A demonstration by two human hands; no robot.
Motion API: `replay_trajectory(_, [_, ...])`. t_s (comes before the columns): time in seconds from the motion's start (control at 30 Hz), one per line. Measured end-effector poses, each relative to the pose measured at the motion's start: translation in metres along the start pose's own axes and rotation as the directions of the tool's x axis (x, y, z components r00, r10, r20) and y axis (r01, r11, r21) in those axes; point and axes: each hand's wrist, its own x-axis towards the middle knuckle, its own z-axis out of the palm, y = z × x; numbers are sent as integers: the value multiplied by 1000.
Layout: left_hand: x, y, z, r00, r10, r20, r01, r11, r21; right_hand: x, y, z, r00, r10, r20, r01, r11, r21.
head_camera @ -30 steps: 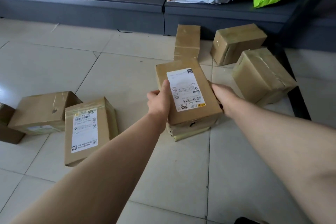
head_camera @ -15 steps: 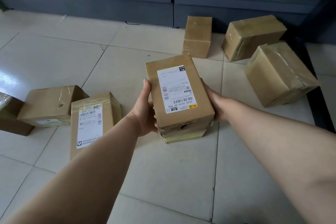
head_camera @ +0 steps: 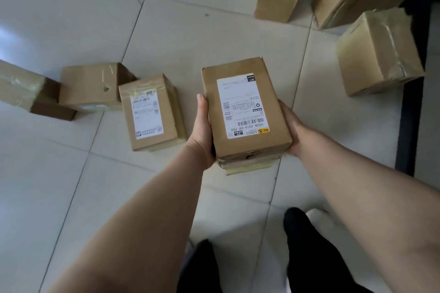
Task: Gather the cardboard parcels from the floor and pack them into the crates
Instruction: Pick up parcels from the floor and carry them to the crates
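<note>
Head view, left hand [head_camera: 202, 131] and right hand [head_camera: 291, 129] outstretched, each grip clasping labelled parcel [head_camera: 245, 109] sides

Head camera, single view | looks steeply down from standing height onto the tiled floor [head_camera: 71, 19] | close on both forearms and a held parcel [head_camera: 245, 112] at centre | wearer's dark trouser legs [head_camera: 307, 252] at bottom edge | scattered parcels reach left and top-right margins | no second view.
</note>
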Motion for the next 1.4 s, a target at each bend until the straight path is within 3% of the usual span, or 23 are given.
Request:
replay_trajectory(0.17, [-87,-6,7,994,-95,-59,91,993,-78,-78,2,24,994,104,-41,-108,990,-93])
replay_trajectory(0.4, [-200,37,30,986,-130,-103,132,991,15,-188,-12,72,981,175,-83,-180,982,-55])
replay_trajectory(0.77, [-351,179,160,997,75,7,-75,986,147,-356,-182,118,992,-119,-42,113,985,-132])
replay_trajectory(1.0, [-456,226,241,976,194,96,-208,965,162,-466,-265,128,958,-285,-44,275,949,-156])
replay_trajectory(1.27, [-538,251,303,947,261,188,-310,900,307,-564,-301,116,883,-448,-142,429,892,-144])
replay_trajectory(1.4, [-579,258,323,924,247,292,-356,835,420,-624,-289,121,821,-498,-281,487,866,-114])
